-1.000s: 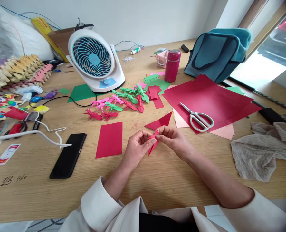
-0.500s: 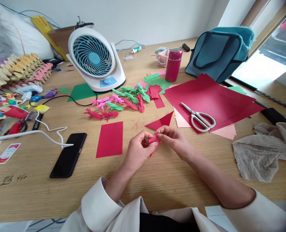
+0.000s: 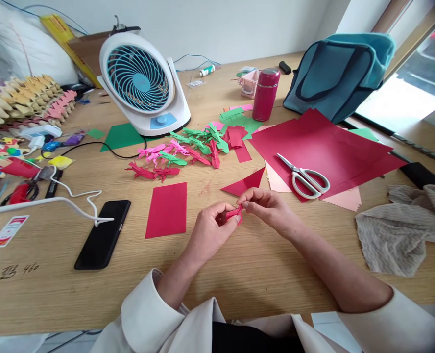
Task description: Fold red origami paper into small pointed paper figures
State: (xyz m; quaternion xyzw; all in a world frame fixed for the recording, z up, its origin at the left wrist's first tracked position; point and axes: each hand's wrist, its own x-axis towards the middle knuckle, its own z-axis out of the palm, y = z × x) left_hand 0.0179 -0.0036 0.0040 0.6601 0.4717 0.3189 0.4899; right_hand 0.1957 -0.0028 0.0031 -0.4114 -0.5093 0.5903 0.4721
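Observation:
A small folded piece of red paper (image 3: 232, 214) is held above the table between both hands. My left hand (image 3: 210, 229) pinches its left part with thumb and fingers. With thumb and forefinger together, my right hand (image 3: 263, 208) grips the paper's upper right edge; the fingertips hide that part. Just behind the hands lies a red paper triangle (image 3: 244, 182). To their left is a flat red paper rectangle (image 3: 166, 210). Folded paper figures in pink, green and red (image 3: 191, 150) lie in a pile farther back.
White-handled scissors (image 3: 307, 179) rest on large red sheets (image 3: 324, 142) at the right, beside a crumpled cloth (image 3: 394, 235). A black phone (image 3: 103, 235) with a white cable lies left. Behind stand a fan (image 3: 144, 88), a red flask (image 3: 266, 94) and a blue bag (image 3: 331, 78).
My right fingertips have shifted slightly on the folded paper, and its lower tip, which pointed down before, no longer shows. The view has moved a little.

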